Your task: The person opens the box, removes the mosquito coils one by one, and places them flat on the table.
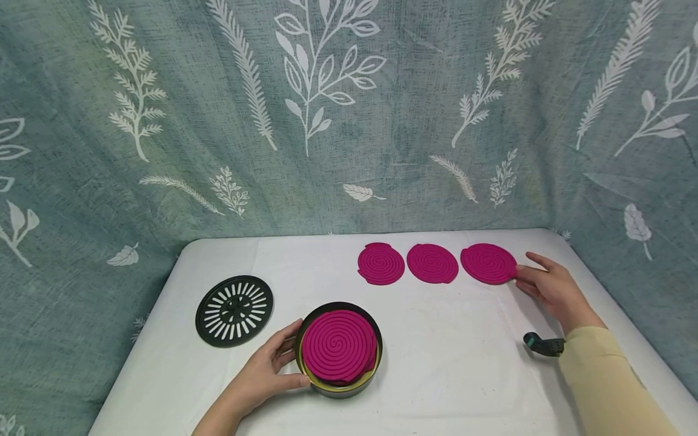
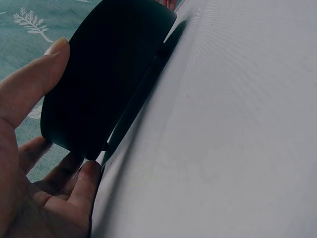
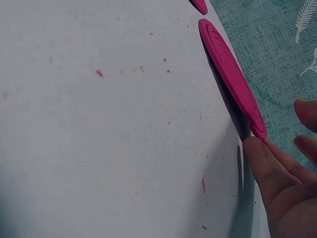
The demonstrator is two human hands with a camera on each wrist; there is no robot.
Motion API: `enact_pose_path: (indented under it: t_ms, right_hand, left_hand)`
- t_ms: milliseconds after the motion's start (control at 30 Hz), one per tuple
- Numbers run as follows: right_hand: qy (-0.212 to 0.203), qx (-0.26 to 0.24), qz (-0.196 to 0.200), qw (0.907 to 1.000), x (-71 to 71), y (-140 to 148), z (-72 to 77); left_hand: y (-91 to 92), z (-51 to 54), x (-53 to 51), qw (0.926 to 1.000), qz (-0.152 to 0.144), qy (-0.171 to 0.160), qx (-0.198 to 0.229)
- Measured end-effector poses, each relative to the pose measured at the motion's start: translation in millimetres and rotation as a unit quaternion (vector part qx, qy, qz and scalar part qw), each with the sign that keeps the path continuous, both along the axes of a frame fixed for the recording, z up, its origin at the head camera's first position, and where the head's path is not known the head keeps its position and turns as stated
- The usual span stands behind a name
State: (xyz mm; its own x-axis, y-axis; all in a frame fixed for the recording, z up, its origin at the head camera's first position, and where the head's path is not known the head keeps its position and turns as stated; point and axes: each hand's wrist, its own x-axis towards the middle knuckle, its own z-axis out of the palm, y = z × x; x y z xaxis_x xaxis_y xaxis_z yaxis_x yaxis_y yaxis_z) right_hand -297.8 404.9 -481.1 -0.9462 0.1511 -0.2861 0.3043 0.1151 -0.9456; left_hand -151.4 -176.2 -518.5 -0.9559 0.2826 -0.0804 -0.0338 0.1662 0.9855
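Observation:
A round dark tin (image 1: 339, 392) stands at the front middle of the table, with magenta spiral mosquito coils (image 1: 338, 346) stacked inside. My left hand (image 1: 267, 369) holds its left side, thumb in front and fingers behind; the left wrist view shows the tin's dark side wall (image 2: 104, 74) against that hand. At the back right, my right hand (image 1: 553, 293) pinches the right edge of a magenta mosquito coil (image 1: 488, 263). In the right wrist view, this coil (image 3: 230, 74) stands slightly off the cloth at the fingertips (image 3: 255, 148).
Two more mosquito coils, a middle one (image 1: 432, 263) and a left one (image 1: 381, 264), lie in a row beside the pinched coil. A black slotted lid (image 1: 234, 311) rests on the white table (image 1: 447, 363) at left. Leaf-patterned curtain (image 1: 403, 181) hangs behind.

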Motion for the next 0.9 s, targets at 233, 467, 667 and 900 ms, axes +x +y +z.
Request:
enact_pose_path:
  t_ms: [233,467,667,900]
  right_hand:
    - [0.003,-0.010,-0.012,0.9999,0.4,-0.1,0.3]
    - [0.002,-0.032,-0.015,0.9994,-1.0,0.1,0.7]
    - [0.012,-0.062,-0.005,0.9980,0.2,0.7,-0.4]
    - [0.018,-0.077,-0.013,0.9968,4.3,0.5,-0.9]
  left_hand:
    - [-0.2,-0.5,-0.1,0.9999,-0.003,0.007,0.009]
    - [0.8,2.2,0.8,1.0000,0.001,0.002,0.008]
    - [1.7,3.2,0.8,0.9999,0.005,-0.001,0.011]
    - [1.7,3.8,1.1,0.9999,0.004,-0.002,0.014]
